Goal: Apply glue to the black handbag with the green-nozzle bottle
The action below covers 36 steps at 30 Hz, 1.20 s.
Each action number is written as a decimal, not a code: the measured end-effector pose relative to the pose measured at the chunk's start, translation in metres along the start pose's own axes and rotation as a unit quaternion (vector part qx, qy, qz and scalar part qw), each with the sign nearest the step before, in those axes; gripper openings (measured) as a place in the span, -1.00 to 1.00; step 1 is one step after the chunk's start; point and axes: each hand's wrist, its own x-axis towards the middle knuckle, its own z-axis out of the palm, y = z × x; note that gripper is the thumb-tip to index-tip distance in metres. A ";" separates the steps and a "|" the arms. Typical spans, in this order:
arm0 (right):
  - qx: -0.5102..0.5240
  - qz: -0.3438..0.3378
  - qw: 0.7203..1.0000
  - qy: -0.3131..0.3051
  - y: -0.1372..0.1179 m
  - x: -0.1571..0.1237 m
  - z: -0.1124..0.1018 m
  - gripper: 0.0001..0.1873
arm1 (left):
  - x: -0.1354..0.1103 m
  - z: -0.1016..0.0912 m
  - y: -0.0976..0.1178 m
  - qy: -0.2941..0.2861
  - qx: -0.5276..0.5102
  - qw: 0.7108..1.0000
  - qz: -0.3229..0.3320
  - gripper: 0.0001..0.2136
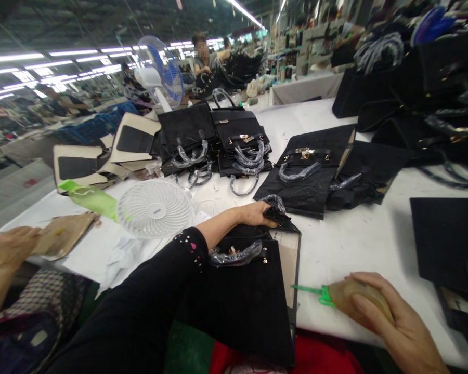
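A black handbag (242, 296) lies before me, its far end on the white table and its near end over my lap. Clear plastic wraps its handle. My left hand (257, 213) is closed on a bunched black flap at the bag's far edge, pulled back so a pale inner strip (289, 259) shows along the right side. In my right hand (398, 311) is a squeeze bottle (351, 300) with yellowish-brown contents and a green nozzle. The nozzle tip points left, at the pale strip; whether it touches cannot be made out.
More black handbags (308, 171) lie across the table, with stacks (187, 130) behind. A white round fan (156, 209) sits left, near a green plastic bag (91, 200). A co-worker's hand (13, 246) is at far left by a brown piece (64, 235). Black panels (448, 244) lie right.
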 end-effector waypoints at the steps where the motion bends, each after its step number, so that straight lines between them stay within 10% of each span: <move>1: -0.013 0.004 0.999 0.030 0.002 0.002 0.001 -0.70 | 0.000 0.000 0.000 0.001 -0.002 1.000 -0.001 -0.77; 5: -0.037 -0.004 0.998 0.047 0.002 0.009 0.004 -0.69 | -0.002 0.001 0.003 0.006 -0.003 1.000 -0.004 -0.79; 11: 0.008 -0.010 0.996 -0.083 -0.005 0.000 -0.003 -0.73 | -0.003 0.002 0.005 0.008 0.003 1.000 -0.003 -0.78; 36: 0.013 0.021 0.991 -0.134 -0.016 -0.016 -0.013 -0.75 | -0.006 0.004 0.013 0.025 0.040 0.999 -0.003 -0.78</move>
